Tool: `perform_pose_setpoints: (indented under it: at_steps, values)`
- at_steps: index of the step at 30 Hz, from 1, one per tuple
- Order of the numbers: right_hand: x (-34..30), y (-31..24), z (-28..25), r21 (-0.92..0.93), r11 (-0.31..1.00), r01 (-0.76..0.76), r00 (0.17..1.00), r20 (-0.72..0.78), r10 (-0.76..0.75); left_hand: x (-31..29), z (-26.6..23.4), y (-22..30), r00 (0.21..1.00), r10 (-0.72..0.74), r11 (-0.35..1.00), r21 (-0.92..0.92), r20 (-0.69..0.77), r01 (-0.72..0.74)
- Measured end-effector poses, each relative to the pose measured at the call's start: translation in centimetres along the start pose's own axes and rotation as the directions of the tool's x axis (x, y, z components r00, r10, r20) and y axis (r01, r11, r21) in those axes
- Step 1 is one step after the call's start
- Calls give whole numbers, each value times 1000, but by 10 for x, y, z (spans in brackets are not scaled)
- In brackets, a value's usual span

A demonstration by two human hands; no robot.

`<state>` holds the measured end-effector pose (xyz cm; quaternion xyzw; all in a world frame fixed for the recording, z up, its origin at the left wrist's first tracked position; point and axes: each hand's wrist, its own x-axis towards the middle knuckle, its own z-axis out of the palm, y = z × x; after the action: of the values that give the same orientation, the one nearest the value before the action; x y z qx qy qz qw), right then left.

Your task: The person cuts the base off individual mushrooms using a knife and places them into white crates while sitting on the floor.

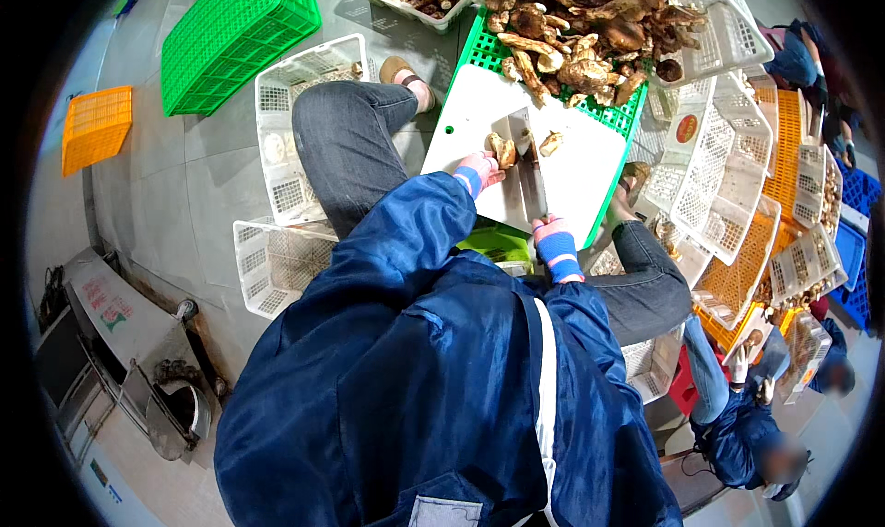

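White board [590,172], laid over a green lattice crate [475,46]; work sits near its middle. Left hand [477,171]: grip closed on a brown-and-cream mushroom [502,149], fingers at its near end. Right hand [550,231]: grip wrapped around the knife [533,184]; handle hidden, blade pointing away from the body.

Risks, as judged:
1. Cut to the left fingers. Mushroom lies just beside the blade and is small and rounded; if it rolls or the pinch slips, the edge could reach the fingertips. Which way the edge faces: cannot tell.
2. Wasted flesh. An uneven stem could let the blade wander and take too deep a slice.
3. Lost piece. A pale fragment [551,143] lies loose right of the blade; a sideways sweep could carry it away.
4. Spill. The mushroom heap [604,15] crowds the board's far edge, loosely stacked; a bump could send some sliding toward the knife.
5. Board shift. Whether anything secures it is not visible; hard pressure near an edge might tip it.
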<state>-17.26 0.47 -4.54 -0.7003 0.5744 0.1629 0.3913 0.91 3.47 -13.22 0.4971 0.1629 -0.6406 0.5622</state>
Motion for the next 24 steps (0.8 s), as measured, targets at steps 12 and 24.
perform_pose_setpoints:
  at_steps: [12, 24]
  values:
    - [-30, -21, -34, -34, 994, 99, 976, -190, -104, -34, 29, 12, 888, 459, 211, 968, 21, -132]
    - [-49, -27, -74, -280, 927, 250, 966, 1, -260, -16, 18, -1, 904, 419, 170, 971, 85, -170]
